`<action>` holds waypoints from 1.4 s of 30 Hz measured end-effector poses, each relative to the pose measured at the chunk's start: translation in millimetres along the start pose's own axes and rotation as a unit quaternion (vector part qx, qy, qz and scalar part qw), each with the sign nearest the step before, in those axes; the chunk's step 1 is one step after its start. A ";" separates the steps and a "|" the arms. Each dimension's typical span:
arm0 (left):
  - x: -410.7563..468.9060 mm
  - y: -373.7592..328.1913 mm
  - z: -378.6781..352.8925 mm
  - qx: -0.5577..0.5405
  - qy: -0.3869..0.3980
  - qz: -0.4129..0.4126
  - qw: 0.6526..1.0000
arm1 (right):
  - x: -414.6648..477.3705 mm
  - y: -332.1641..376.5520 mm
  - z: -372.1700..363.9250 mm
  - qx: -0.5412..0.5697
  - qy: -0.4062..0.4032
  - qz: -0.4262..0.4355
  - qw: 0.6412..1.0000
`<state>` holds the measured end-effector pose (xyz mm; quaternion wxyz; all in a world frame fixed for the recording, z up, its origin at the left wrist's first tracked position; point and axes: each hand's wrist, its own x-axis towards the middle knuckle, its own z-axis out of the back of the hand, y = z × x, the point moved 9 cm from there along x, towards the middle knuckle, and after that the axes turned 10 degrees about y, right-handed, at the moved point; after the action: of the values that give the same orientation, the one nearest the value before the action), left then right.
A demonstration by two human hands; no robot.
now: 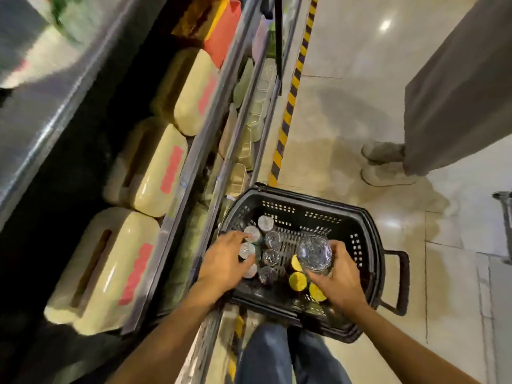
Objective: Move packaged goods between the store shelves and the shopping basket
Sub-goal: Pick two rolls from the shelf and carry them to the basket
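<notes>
Two hands are seen over the black plastic shopping basket (318, 214), which sits on the floor at the lower middle of the frame. A clear round glass jar (314, 253) is held by the right hand (342, 281), fingers curled round it, just above the round yellow lids (297, 280). The left hand (227, 263) is laid on the small clear jars with silver tops (270, 239) at the basket's left side. Its fingers are bent, but a grip cannot be told. Goods seem to be getting sorted in the basket. Next, the held jar must be set down softly in a free gap.
</notes>
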<state>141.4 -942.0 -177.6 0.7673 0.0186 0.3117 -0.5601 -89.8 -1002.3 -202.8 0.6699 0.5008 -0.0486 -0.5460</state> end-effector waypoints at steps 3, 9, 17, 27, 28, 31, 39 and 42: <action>47.7 26.9 -27.4 0.026 -0.001 -0.006 1.000 | 52.5 -28.1 -28.2 -0.013 0.005 0.010 1.000; 126.9 78.8 -99.7 0.082 -0.026 -0.039 0.995 | 128.4 -101.1 -99.5 0.017 0.030 -0.018 0.999; 162.4 130.0 -165.9 0.178 -0.047 -0.034 0.982 | 179.3 -169.3 -158.9 -0.004 0.025 -0.074 0.997; 164.8 129.9 -165.8 0.183 -0.083 -0.039 0.979 | 213.8 -196.2 -199.0 -0.060 0.095 -0.102 0.988; 164.8 130.1 -165.7 0.181 -0.087 -0.039 0.979 | 216.5 -199.5 -203.4 -0.065 0.099 -0.109 0.987; 163.1 130.5 -166.0 0.181 -0.101 -0.045 0.977 | 226.0 -211.8 -214.1 -0.087 0.106 -0.130 0.982; 160.2 128.4 -163.6 0.166 -0.136 -0.067 0.974 | 249.2 -233.7 -232.3 -0.135 0.129 -0.143 0.972; 159.8 129.0 -163.0 0.157 -0.142 -0.067 0.975 | 251.0 -239.2 -234.1 -0.124 0.123 -0.157 0.972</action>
<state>207.7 -967.9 -429.9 0.7516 0.0386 0.1082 -0.6495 -9.7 -1030.1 -612.4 0.6333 0.4786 0.1818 -0.5804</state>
